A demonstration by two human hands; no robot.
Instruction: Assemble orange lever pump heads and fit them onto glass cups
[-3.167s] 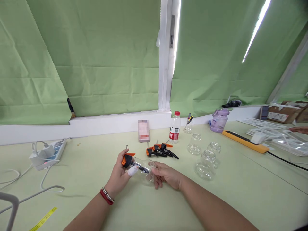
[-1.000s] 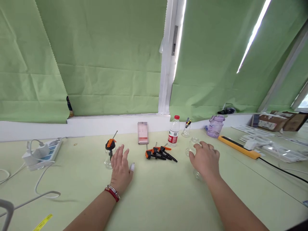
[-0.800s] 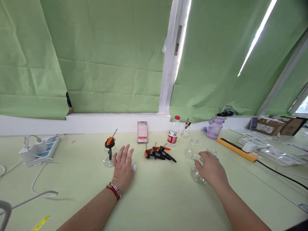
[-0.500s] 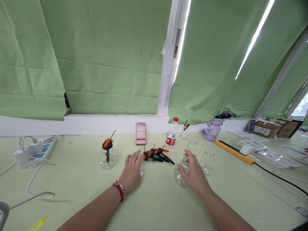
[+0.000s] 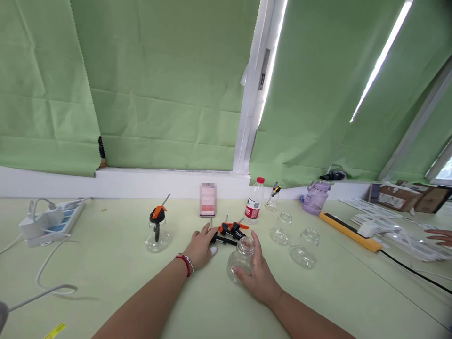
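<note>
My right hand (image 5: 260,278) is closed around a clear glass bottle (image 5: 240,262), which stands upright or nearly so, its mouth uncovered. My left hand (image 5: 199,248), a white wrap on its thumb, has its fingers closed over the head of a black-and-orange dispenser lid (image 5: 226,241), whose black stem points right. Two similar dispenser lids (image 5: 235,228) lie just beyond it, with thin metal spouts. Off to the left, one glass bottle (image 5: 157,241) carries a dispenser lid (image 5: 157,214) with its stem inside. Two more open glass bottles (image 5: 281,229) (image 5: 304,249) stand to the right.
A phone (image 5: 208,200) leans at the back, beside a red-capped water bottle (image 5: 254,202). Behind are a small jar of tools (image 5: 272,201) and a purple bottle (image 5: 315,197). Power strips (image 5: 349,231) (image 5: 67,220) lie on both sides. Another person's hand (image 5: 439,235) shows at right.
The lidded bottle went from my hands to the table at left. My right hand took a bottle from the right group and brought it to the middle; my left hand moved right onto a dispenser lid.
</note>
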